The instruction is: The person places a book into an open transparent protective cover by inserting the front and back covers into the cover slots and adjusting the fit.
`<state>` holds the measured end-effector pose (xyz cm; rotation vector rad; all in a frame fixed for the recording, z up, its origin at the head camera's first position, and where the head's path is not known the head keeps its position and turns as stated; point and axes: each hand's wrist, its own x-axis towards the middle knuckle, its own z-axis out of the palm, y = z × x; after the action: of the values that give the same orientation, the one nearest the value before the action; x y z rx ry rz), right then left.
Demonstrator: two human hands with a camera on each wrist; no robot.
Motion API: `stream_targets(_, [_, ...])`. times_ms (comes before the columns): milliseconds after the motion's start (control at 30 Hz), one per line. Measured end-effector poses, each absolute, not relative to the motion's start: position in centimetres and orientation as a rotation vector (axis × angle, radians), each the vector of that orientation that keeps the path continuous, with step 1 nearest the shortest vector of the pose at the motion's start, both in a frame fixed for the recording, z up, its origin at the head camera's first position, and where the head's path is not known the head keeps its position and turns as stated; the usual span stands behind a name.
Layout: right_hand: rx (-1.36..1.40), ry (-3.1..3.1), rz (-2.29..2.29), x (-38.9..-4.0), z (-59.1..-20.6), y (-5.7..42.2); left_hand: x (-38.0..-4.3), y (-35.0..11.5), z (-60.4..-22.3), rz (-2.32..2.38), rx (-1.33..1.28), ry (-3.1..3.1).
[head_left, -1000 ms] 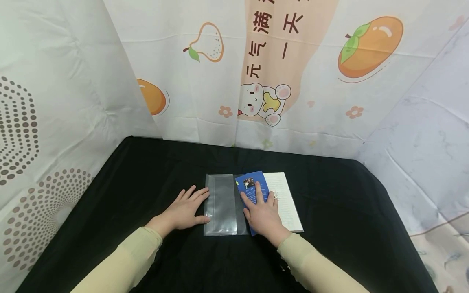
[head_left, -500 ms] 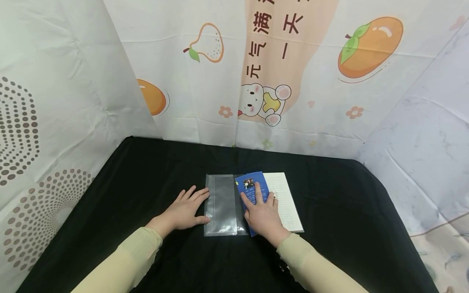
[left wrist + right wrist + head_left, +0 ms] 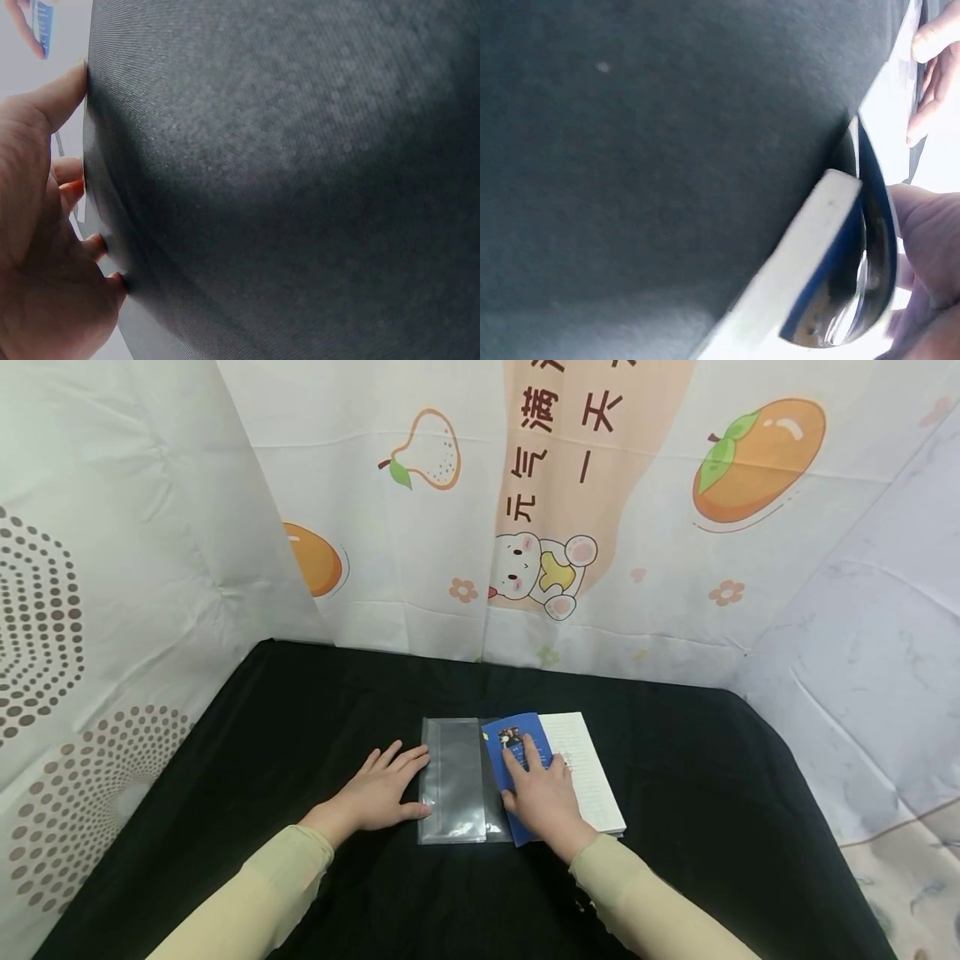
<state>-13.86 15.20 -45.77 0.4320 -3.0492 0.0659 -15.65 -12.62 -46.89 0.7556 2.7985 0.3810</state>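
Observation:
A book lies on the black cloth in the head view, its white pages (image 3: 587,777) face up and its blue cover flap (image 3: 500,777) folded out to the left. Further left spreads a clear plastic book cover (image 3: 453,781). My left hand (image 3: 375,792) rests with spread fingers at the plastic's left edge; the left wrist view shows the same hand (image 3: 45,195) side-on. On the blue flap and the page edge lies my right hand (image 3: 543,793), fingers extended. In the right wrist view the flap (image 3: 881,225) bows up beside the thick page block (image 3: 802,247).
Black cloth (image 3: 360,693) covers the table around the book. Behind it hangs a white fabric backdrop (image 3: 420,552) printed with fruit and a bear, with more pale fabric (image 3: 847,635) along the sides.
My right hand has slid slightly to the right over the blue flap, its fingers closer together. The book's near right corner has shifted slightly right. My left hand has stayed in place.

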Motion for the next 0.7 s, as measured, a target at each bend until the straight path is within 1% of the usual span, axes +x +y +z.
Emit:
stream_targets(367, [0.46, -3.009, -0.043, -14.5, -45.4, 15.2, -15.6, -12.6, -46.9, 0.389, 0.759, 2.801])
stream_targets(533, [0.481, -2.996, 0.051, -14.7, -45.0, 15.4, -15.7, -12.7, -47.1, 0.383, 0.755, 2.805])
stream_targets(700, [0.444, -3.008, 0.141, -14.9, -44.4, 15.7, -15.7, -12.6, -47.0, 0.388, 0.751, 2.805])
